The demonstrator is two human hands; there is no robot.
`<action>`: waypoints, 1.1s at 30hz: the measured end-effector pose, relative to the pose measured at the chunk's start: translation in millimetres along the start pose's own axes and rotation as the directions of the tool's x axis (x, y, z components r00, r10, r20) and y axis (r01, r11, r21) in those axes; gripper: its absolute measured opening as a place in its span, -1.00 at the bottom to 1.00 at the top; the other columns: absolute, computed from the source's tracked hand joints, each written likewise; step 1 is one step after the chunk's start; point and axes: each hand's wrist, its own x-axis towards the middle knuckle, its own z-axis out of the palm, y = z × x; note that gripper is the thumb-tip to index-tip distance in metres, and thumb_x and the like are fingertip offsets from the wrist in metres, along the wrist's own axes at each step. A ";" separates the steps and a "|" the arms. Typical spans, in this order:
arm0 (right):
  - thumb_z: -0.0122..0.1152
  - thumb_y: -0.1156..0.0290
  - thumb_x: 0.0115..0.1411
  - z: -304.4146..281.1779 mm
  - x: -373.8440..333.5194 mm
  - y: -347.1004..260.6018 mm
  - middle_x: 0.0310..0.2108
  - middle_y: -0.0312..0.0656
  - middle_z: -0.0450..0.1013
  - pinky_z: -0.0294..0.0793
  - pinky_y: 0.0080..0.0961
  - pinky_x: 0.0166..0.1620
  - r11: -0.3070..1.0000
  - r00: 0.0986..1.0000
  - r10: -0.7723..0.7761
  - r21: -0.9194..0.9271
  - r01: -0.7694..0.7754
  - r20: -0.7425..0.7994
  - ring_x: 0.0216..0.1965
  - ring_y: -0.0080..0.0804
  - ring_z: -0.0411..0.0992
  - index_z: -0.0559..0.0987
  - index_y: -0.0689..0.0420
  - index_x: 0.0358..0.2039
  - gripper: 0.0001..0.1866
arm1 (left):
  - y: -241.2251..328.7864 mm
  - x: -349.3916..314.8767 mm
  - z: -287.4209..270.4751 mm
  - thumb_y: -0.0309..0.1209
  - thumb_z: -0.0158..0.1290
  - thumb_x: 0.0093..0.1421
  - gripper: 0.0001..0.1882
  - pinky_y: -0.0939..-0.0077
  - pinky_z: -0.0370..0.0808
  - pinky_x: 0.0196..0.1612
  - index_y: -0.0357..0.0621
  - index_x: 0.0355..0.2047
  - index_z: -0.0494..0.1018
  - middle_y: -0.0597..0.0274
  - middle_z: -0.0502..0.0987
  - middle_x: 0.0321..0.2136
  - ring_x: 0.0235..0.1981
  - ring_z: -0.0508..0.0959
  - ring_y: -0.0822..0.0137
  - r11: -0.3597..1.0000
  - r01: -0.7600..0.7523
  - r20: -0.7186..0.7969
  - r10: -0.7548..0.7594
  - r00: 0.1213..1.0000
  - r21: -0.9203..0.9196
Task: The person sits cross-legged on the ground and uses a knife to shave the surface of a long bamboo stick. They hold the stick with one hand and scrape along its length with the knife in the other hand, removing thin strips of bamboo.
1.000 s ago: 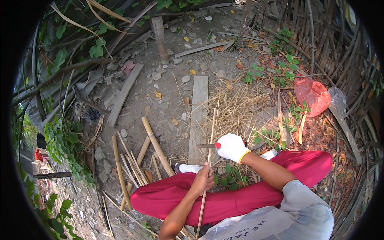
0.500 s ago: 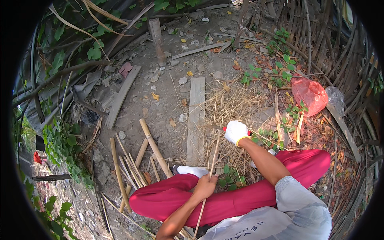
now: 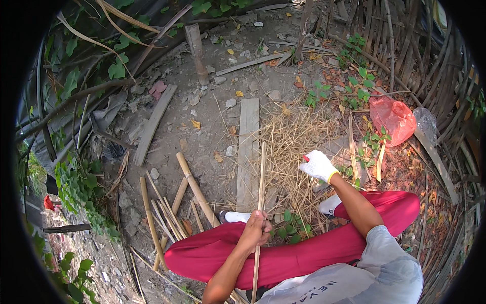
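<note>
My left hand [image 3: 254, 232] is bare and closed around a long, thin bamboo strip [image 3: 261, 185]. The strip stands nearly upright in the picture, its upper end over the plank [image 3: 248, 137] and its lower end passing my lap. In a white glove with a yellow cuff, my right hand [image 3: 320, 166] grips a red-handled knife [image 3: 306, 158]. Only a bit of the red handle shows; the blade cannot be made out now. That hand is above a heap of straw-coloured shavings [image 3: 291, 137], to the right of the strip and apart from it.
Several bamboo poles [image 3: 195, 185] and thin strips [image 3: 169, 215] lie beside my left knee. A loose board [image 3: 156, 124] rests farther left, and a wooden post [image 3: 196, 53] stands beyond. At right are a red plastic bag [image 3: 392, 121], a leaning board [image 3: 438, 164] and a stick fence [image 3: 435, 76].
My right hand has moved right with the knife, away from the strip. The strip has swung more upright, its upper end shifting left. My left hand has turned, with its thumb now up along the strip.
</note>
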 end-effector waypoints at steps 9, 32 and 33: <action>0.14 0.26 0.07 27.4 -51.5 -86.5 -0.41 0.13 0.60 0.61 -0.07 -0.16 0.904 0.935 -0.327 -0.243 0.351 0.136 -0.28 0.11 0.61 0.69 0.18 -0.44 -0.73 | 2.2 1.5 0.9 0.06 -0.31 0.53 -0.55 0.63 -0.03 -0.76 -0.04 -0.19 0.32 0.43 0.20 -0.66 -0.77 0.09 0.61 0.987 -0.093 -0.074 0.103 0.992 0.130; 0.19 0.29 0.17 34.1 53.9 4.6 -0.21 0.08 0.65 0.63 -0.17 -0.09 0.914 0.983 0.171 -0.364 -0.182 -0.063 -0.11 0.01 0.63 0.74 0.14 -0.24 -0.73 | -35.9 -31.0 25.9 -0.26 -0.25 0.51 -0.65 -0.31 0.39 -0.35 -0.36 -0.22 0.31 -0.44 0.48 -0.58 -0.43 0.52 -0.49 0.382 -0.073 -0.088 0.389 0.917 0.921; 0.21 0.29 0.15 31.4 67.8 42.8 -0.20 0.06 0.65 0.63 -0.17 -0.10 0.900 0.977 0.190 -0.379 -0.214 -0.099 -0.11 -0.02 0.64 0.74 0.14 -0.25 -0.73 | -32.4 -33.1 26.7 -0.25 -0.25 0.51 -0.66 -0.31 0.39 -0.36 -0.35 -0.20 0.31 -0.42 0.49 -0.58 -0.44 0.52 -0.49 0.347 -0.092 -0.060 0.404 0.913 0.933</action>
